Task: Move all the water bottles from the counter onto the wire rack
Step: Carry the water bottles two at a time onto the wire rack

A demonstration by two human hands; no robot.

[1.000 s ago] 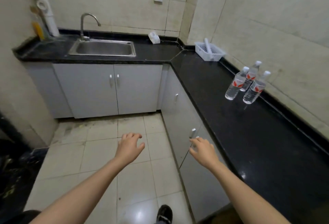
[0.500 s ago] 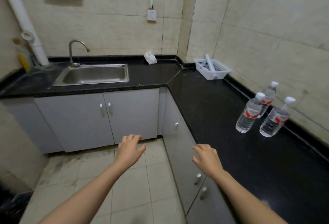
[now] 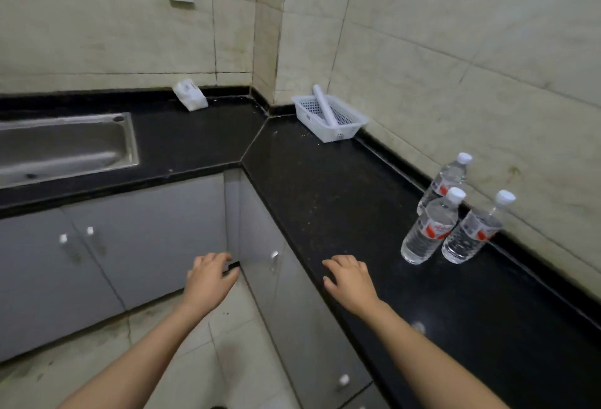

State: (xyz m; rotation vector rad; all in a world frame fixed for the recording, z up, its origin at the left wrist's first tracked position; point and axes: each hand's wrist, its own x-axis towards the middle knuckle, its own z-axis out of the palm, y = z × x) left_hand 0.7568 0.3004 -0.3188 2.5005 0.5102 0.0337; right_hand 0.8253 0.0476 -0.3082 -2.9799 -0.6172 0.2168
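Note:
Three clear water bottles with white caps and red-and-white labels stand close together on the black counter (image 3: 331, 200) near the right wall: a front-left bottle (image 3: 427, 228), a front-right bottle (image 3: 471, 233) and a rear bottle (image 3: 447, 181). My right hand (image 3: 351, 280) hovers over the counter's front edge, empty, fingers spread, a short way left of the bottles. My left hand (image 3: 209, 280) is held out over the floor in front of the corner cabinet, empty with fingers apart. No wire rack is in view.
A white plastic basket (image 3: 338, 130) holding a white roll sits in the counter's corner. A small white packet (image 3: 190, 98) leans on the back wall. A steel sink (image 3: 65, 148) is at the left. Grey cabinet doors (image 3: 143, 233) run below the counter.
The view has moved closer to the counter and turned right, so the bottles look larger and nearer. My right hand has come over the counter edge; my left hand stays out in front.

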